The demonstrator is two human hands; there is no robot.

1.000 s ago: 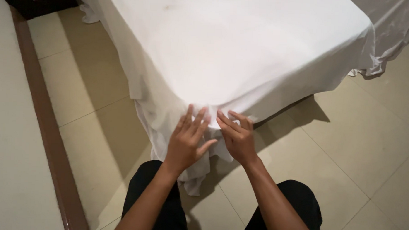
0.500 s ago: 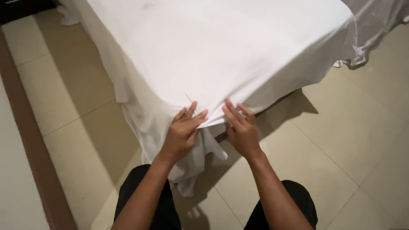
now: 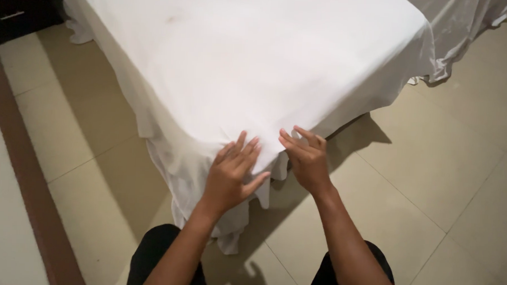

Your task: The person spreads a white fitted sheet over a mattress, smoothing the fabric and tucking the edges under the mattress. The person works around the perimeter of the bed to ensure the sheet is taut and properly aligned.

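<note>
A white sheet covers a bed and hangs over its near corner down toward the floor. My left hand lies flat on the draped corner, fingers spread, pressing the cloth. Just to its right, my right hand touches the sheet's lower edge at the corner with fingers slightly curled. Neither hand visibly clasps the fabric. The two hands sit close together, a small gap between them.
Beige floor tiles surround the bed. A dark brown strip runs along the floor at the left. Dark furniture stands at the top left. More white cloth bunches at the bed's far right corner. My dark trouser legs show below.
Both hands stay on the sheet's corner; the left fingers have spread flatter. The view has shifted slightly, bringing the bed closer.
</note>
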